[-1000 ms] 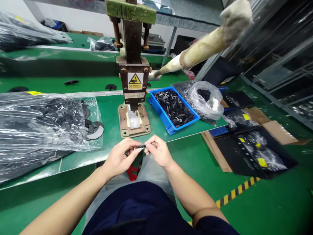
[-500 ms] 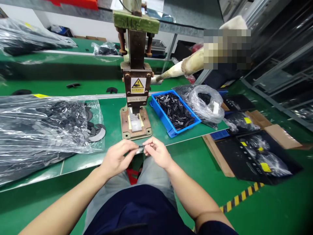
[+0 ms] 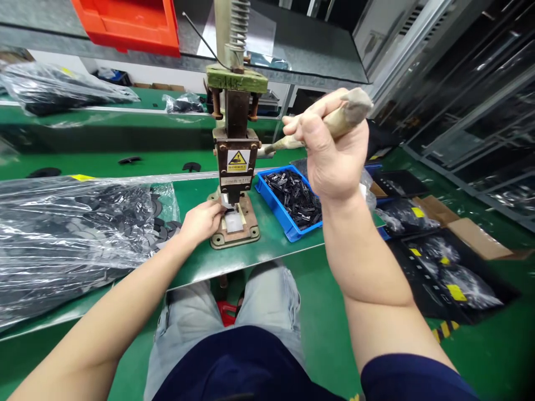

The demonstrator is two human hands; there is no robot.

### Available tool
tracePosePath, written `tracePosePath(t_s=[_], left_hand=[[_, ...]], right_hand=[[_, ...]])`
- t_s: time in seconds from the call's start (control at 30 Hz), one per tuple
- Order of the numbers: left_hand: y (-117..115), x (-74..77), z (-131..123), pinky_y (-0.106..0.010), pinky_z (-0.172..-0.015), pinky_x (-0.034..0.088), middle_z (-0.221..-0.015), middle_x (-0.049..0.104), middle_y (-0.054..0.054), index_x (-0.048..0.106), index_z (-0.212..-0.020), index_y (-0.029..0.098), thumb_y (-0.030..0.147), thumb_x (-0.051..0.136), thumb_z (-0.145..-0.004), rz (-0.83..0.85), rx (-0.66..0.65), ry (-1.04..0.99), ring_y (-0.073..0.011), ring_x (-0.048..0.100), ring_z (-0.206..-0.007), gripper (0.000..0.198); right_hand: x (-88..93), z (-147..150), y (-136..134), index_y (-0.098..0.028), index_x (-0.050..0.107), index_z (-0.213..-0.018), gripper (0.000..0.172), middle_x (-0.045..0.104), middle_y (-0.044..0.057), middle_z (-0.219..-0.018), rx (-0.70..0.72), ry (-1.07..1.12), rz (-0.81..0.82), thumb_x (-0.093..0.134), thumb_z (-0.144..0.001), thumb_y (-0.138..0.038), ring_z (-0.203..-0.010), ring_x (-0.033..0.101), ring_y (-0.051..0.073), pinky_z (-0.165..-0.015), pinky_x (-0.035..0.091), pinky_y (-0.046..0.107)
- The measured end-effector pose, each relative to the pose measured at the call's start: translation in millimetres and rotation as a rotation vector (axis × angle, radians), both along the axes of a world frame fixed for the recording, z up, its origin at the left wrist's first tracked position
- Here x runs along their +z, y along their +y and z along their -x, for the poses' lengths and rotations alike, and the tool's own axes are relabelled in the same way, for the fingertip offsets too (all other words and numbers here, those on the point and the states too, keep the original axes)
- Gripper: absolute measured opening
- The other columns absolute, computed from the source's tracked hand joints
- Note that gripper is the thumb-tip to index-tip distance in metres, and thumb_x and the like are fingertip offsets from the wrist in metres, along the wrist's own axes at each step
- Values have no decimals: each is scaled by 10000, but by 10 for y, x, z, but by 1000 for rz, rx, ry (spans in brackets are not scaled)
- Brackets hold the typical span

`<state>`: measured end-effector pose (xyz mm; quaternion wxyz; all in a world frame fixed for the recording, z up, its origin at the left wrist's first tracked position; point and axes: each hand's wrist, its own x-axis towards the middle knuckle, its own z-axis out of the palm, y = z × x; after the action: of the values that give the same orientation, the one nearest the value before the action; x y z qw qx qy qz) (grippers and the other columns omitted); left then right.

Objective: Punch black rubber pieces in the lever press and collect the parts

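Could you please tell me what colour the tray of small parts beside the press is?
The tray is blue; it shows best in the head view.

A small hand press of rusted brown metal with a green top plate [image 3: 236, 146] is stood upright on the green bench [image 3: 196, 267]. Its beige, cloth-wrapped lever handle [image 3: 351, 108] is angled up to the right — gripped near its end — and a white pad [image 3: 234, 221] is seen on its base.
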<state>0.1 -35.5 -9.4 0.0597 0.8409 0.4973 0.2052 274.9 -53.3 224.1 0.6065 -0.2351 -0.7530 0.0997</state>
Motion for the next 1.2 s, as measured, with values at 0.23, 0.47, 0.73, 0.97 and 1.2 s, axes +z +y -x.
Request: tracePosePath(t_s=[0.23, 0.47, 0.73, 0.97, 1.2], left_hand=[[82, 14, -6, -391, -1012, 573, -1286, 755, -103, 779, -1224, 243, 278, 439, -1079, -11, -118, 65, -280, 704, -1212, 371], [79, 16, 17, -404, -1040, 576, -1275, 757, -114, 775, -1255, 230, 285, 440, -1072, 15, -146, 41, -277, 707, -1202, 386], [288, 291, 1085, -415, -1064, 542, -1279, 786, -104, 759, -1278, 218, 322, 485, -1016, 106, 69, 223, -300, 708, -1207, 393], [62, 284, 1527, -392, -898, 546, -1024, 803, -88, 770, -1033, 275, 530, 637, -915, 294, 4, 473, -312, 728, -1021, 310], [-259, 123, 1322, -404, -874, 511, -1038, 784, -107, 681, -1106, 262, 473, 786, -795, 317, -17, 408, -337, 718, -1013, 389]], right_hand=[[-675, 135, -459, -260, 599, -779, 277, 632, -22, -794, -113, 139, -28, 661, -1004, -410, -1038, 752, 207, -1261, 502, 595], [-1585, 72, -739, -306, 633, -824, 146, 704, 9, -825, -247, 110, -35, 669, -952, -367, -1168, 730, 287, -1208, 481, 661], [-1610, 106, -666, -286, 655, -842, 96, 699, 19, -834, -215, 172, -102, 688, -923, -326, -1033, 735, 283, -1086, 564, 613], [-1623, 168, -656, -296, 620, -820, 123, 662, 6, -780, -267, 224, -104, 681, -921, -331, -1014, 747, 287, -1064, 594, 630], [-1613, 151, -668, -298, 600, -818, 156, 661, 6, -780, -297, 184, -87, 667, -937, -375, -997, 747, 281, -1064, 601, 633]])
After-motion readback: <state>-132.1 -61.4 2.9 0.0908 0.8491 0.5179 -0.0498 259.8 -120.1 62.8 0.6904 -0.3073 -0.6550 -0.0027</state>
